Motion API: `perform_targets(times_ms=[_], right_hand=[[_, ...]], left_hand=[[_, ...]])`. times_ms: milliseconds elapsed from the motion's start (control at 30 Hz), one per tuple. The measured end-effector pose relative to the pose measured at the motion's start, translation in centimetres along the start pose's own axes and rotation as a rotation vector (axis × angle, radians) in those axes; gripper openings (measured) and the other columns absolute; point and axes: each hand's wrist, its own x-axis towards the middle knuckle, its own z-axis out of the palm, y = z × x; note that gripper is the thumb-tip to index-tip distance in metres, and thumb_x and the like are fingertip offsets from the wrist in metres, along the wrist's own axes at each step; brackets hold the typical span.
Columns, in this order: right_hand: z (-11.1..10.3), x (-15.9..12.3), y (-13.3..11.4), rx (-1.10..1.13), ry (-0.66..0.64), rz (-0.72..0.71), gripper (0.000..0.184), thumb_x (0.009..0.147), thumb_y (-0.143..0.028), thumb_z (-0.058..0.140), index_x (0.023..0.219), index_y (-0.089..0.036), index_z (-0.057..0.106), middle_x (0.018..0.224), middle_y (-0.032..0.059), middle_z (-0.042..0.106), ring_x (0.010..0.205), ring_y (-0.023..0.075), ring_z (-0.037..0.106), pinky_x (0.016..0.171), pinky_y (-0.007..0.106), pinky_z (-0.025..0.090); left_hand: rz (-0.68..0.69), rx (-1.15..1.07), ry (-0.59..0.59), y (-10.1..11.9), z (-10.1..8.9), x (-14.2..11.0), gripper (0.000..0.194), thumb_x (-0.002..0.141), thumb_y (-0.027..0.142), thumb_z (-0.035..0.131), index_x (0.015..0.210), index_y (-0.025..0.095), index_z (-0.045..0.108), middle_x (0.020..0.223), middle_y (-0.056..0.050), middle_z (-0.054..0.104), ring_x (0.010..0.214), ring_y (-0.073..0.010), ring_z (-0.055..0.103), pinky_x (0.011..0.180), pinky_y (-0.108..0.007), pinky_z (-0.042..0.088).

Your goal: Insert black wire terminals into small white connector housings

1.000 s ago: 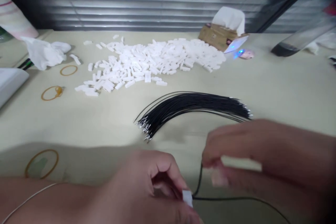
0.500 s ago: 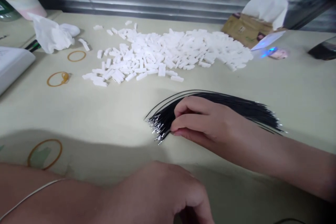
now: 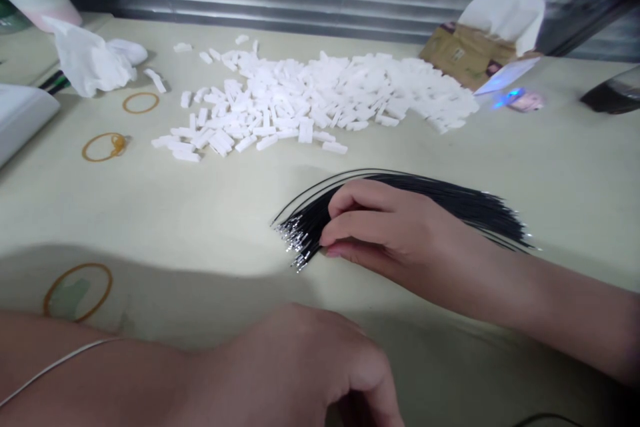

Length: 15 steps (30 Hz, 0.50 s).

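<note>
A bundle of black wires (image 3: 470, 203) with bare metal ends lies in a curve across the middle of the table. My right hand (image 3: 390, 227) reaches over its left part, thumb and forefinger pinched together on wire at the bundle's near edge, just behind the silvery tips. How many wires are in that pinch I cannot tell. Nearer to me, at the bottom edge, my left hand (image 3: 310, 360) is bent with its fingers curled downward. Its fingertips are cut off by the frame, so anything in them is hidden. A thin pale band circles the left wrist.
Small white plastic pieces (image 3: 320, 93) are heaped beyond the wires. Rubber bands (image 3: 107, 273) lie along the left side, near a crumpled tissue (image 3: 90, 60). A brown tissue pack (image 3: 465, 57), a small blue-lit object (image 3: 525, 101) and a dark container (image 3: 613, 93) stand at the back right.
The whole view has shifted slightly, so things sit a little further left. Both hands keep nearly the same pose, and the right fingers stay pinched at the bundle.
</note>
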Motion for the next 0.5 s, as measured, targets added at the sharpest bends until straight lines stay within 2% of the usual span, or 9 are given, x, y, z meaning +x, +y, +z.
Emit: perform_targets(times_ms=[167,300,500], right_hand=[[0.0,0.0,0.0,0.004,-0.001,-0.002,0.02,0.092,-0.02,0.049,0.083,-0.015,0.067,0.087,0.004,0.054,0.077,0.0089,0.05,0.066,0.02,0.04],[0.0,-0.1,0.0,-0.007,0.013,-0.015,0.02,0.092,-0.02,0.049,0.085,-0.015,0.067,0.086,0.0042,0.054,0.076,0.0088,0.05,0.066,0.02,0.04],[0.0,0.0,0.1,-0.002,0.008,-0.017,0.019,0.092,-0.02,0.05,0.085,-0.015,0.067,0.086,0.0044,0.056,0.077,0.0093,0.051,0.067,0.02,0.041]], left_hand=[[-0.04,0.066,-0.012,-0.8,0.0,-0.4,0.013,0.07,0.018,0.076,0.08,0.025,0.074,0.074,0.008,0.067,0.067,-0.0088,0.059,0.061,-0.016,0.039],[-0.031,0.097,0.03,-1.2,0.1,-0.5,0.014,0.069,0.024,0.077,0.083,0.028,0.075,0.077,0.007,0.07,0.067,-0.0089,0.059,0.059,-0.016,0.039],[-0.061,0.109,-0.001,-0.6,0.1,-0.3,0.011,0.074,0.021,0.071,0.083,0.026,0.074,0.078,0.007,0.07,0.07,-0.0095,0.06,0.063,-0.014,0.04]])
